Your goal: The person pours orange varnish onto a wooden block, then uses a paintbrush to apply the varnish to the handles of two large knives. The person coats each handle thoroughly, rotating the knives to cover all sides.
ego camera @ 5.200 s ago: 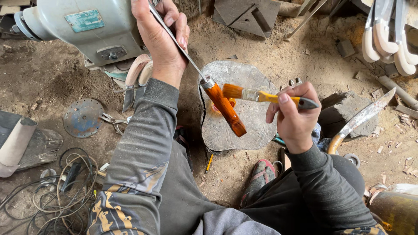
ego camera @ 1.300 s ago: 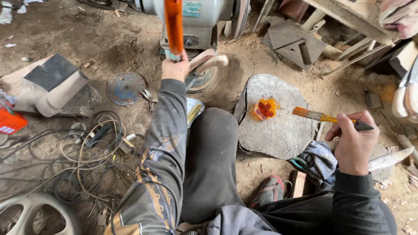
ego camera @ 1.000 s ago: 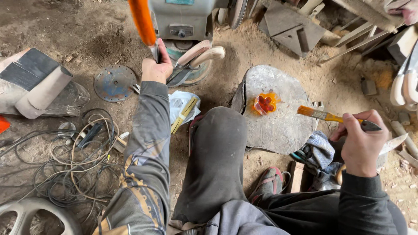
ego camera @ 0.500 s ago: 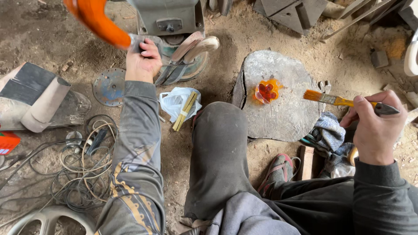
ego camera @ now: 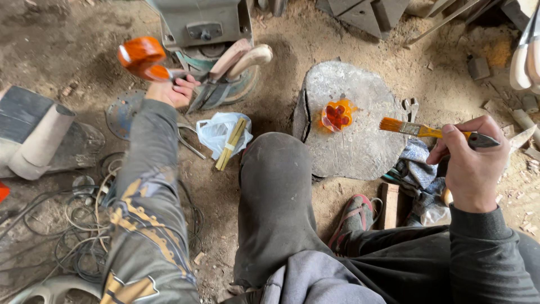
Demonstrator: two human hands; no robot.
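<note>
You are sitting on a dirt floor (ego camera: 67, 45) strewn with cables (ego camera: 79, 225), your left hand (ego camera: 171, 90) clenching a tool with a glossy orange handle (ego camera: 140, 56) beside the grey machine (ego camera: 202, 22). Your right hand (ego camera: 469, 169) is gripping a paintbrush (ego camera: 410, 128) over the flat stone (ego camera: 360, 141) bearing an orange puddle (ego camera: 336, 115)

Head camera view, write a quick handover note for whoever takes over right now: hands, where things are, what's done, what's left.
Left hand: fingers closed on a tool with a glossy orange-coated handle, held out over the dirt beside the grey machine.
Right hand: holds a flat paintbrush, its bristles just right of the small orange varnish cup on the stone slab.
Done: the held handle looks fully coated and wet.
Left: two pale bare-handled tools lean uncoated against the machine.
</note>
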